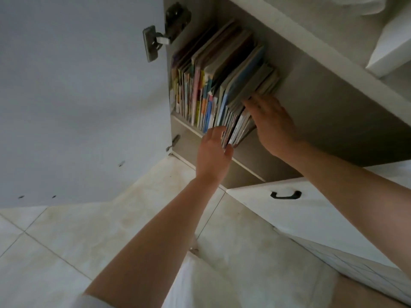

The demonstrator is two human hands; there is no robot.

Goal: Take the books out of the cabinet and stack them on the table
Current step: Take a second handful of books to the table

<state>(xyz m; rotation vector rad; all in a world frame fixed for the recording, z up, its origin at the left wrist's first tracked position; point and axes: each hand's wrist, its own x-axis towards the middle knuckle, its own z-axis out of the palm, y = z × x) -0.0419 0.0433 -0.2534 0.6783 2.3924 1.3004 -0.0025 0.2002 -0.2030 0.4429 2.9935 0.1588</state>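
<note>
Single head view, looking forward and down along both forearms, close on hands at cabinet (311, 121) shelf.

You have a row of thin, colourful books (213, 85) standing upright on the shelf inside the open cabinet (333, 112), packed from its left wall to about the middle. The rightmost books lean left at the top, and their lower front corners jut past the shelf's edge.
</note>
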